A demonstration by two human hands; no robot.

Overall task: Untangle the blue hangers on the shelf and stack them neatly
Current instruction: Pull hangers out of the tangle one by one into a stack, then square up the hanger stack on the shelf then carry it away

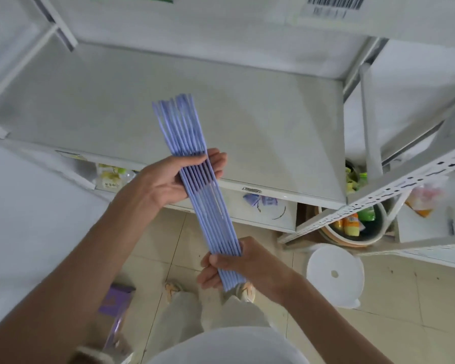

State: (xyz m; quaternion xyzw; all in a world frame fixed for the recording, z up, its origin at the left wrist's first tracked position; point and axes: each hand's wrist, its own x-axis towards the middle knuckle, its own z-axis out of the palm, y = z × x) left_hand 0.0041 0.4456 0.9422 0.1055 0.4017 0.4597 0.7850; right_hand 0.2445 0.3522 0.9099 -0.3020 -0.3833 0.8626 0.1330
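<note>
— So, where are the hangers [210, 206]?

— Bunched side by side in one flat bundle, held in the air in front of the shelf [260, 132], running from near the person out over its front edge.

— And the hands?

— Nearest, the right hand [237, 264] grips the bundle's near end, fingers curled round it from the right. Further out, the left hand [168, 179] clasps the bundle's middle from the left, fingers wrapped under it and showing on the far side, thumb across the top.

— Beyond that?

— The bundle's far ends fan slightly over the shelf, not touching it. Right of the bundle, a white stool [335, 274] stands on the floor.
</note>
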